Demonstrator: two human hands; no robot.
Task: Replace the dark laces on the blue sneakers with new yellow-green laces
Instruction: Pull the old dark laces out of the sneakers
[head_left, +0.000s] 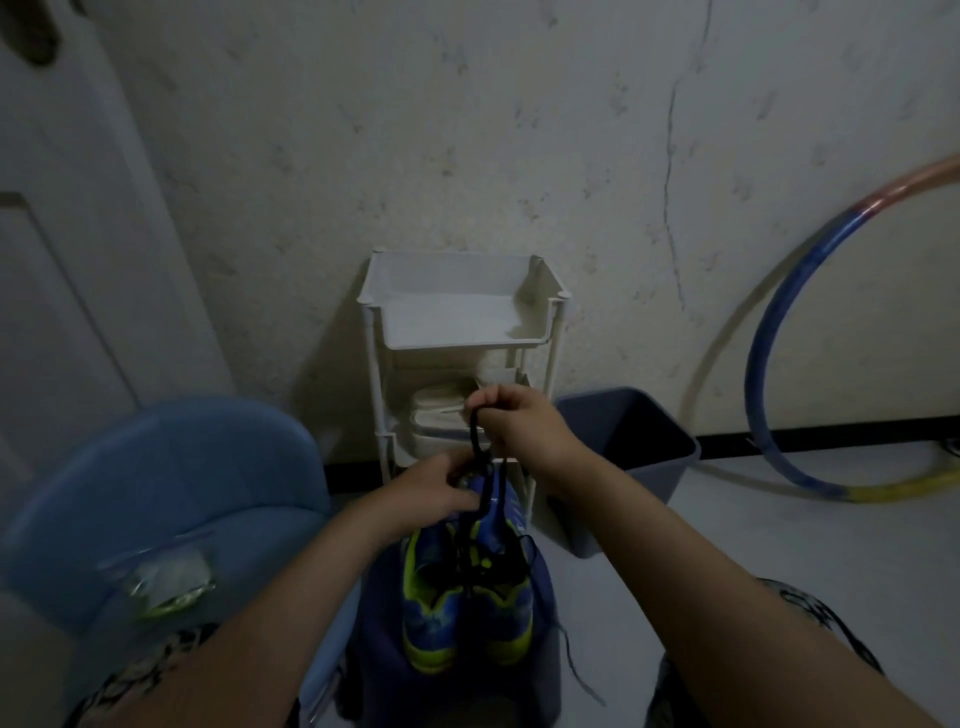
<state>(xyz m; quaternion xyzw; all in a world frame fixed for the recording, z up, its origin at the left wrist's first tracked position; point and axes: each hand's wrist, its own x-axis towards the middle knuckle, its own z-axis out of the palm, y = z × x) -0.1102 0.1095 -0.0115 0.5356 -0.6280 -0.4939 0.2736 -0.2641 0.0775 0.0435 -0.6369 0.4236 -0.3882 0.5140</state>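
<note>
Blue sneakers (434, 618), yellow-green trim, dark lace (477, 441) taut above.

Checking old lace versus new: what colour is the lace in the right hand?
Dark, near black; the head view shows the lace hanging from the right hand.
</note>
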